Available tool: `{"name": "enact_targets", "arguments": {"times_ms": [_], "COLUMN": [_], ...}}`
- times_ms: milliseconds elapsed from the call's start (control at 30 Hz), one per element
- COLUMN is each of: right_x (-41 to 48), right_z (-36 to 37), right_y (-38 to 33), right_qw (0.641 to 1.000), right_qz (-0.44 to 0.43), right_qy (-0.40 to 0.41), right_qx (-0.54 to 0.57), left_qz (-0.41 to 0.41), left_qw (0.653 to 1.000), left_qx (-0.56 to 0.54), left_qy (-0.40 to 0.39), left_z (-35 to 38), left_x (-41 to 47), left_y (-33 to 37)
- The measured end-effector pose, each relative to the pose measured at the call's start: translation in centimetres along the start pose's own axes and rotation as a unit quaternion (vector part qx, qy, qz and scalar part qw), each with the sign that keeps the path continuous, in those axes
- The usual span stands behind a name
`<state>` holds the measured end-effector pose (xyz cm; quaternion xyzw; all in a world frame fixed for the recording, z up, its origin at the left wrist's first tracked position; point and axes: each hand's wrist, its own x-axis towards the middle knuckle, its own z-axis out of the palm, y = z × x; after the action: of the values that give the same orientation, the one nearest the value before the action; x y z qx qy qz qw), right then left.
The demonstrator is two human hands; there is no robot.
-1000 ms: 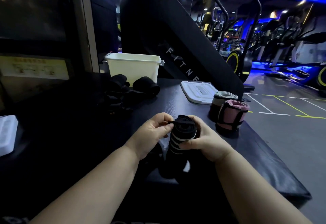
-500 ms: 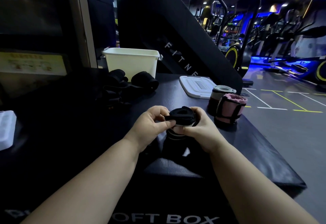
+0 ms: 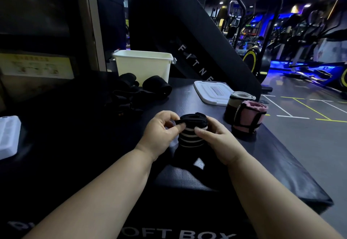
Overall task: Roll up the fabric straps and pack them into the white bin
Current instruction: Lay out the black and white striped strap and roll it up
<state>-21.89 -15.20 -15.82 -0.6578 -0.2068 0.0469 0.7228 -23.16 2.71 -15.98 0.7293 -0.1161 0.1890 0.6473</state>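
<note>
Striped strap roll [image 3: 189, 139]: left hand [image 3: 159, 133] pinches its black end, right hand [image 3: 217, 141] curls round it; pull wrap taut, press end down flat.

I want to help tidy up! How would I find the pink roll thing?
Look at the big black padded box and find the flat white lid lying on its right side. Just this side of the lid, two rolls stand upright by the box's edge. The pink roll is the nearer one, crossed by black bands; the grey-topped roll behind it is darker.
</note>
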Motion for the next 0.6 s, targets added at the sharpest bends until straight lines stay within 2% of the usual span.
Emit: {"name": "enact_targets", "arguments": {"times_ms": [100, 367, 600], "right_x": [0.0, 0.2, 0.4], "right_z": [0.4, 0.5, 0.5], "right_y": [-0.1, 0.0, 0.2], "right_qw": [1.000, 0.995, 0.989], "right_qz": [-0.009, 0.012, 0.007], "right_qy": [0.025, 0.100, 0.136], "right_qx": [-0.017, -0.023, -0.058], "left_qz": [0.053, 0.125, 0.080], "left_qw": [0.996, 0.987, 0.990], "left_qx": [0.067, 0.100, 0.116], "left_qy": [0.012, -0.032, -0.029], "left_z": [0.1, 0.4, 0.4], "left_x": [0.1, -0.7, -0.5], "left_y": [0.1, 0.6, 1.0]}}
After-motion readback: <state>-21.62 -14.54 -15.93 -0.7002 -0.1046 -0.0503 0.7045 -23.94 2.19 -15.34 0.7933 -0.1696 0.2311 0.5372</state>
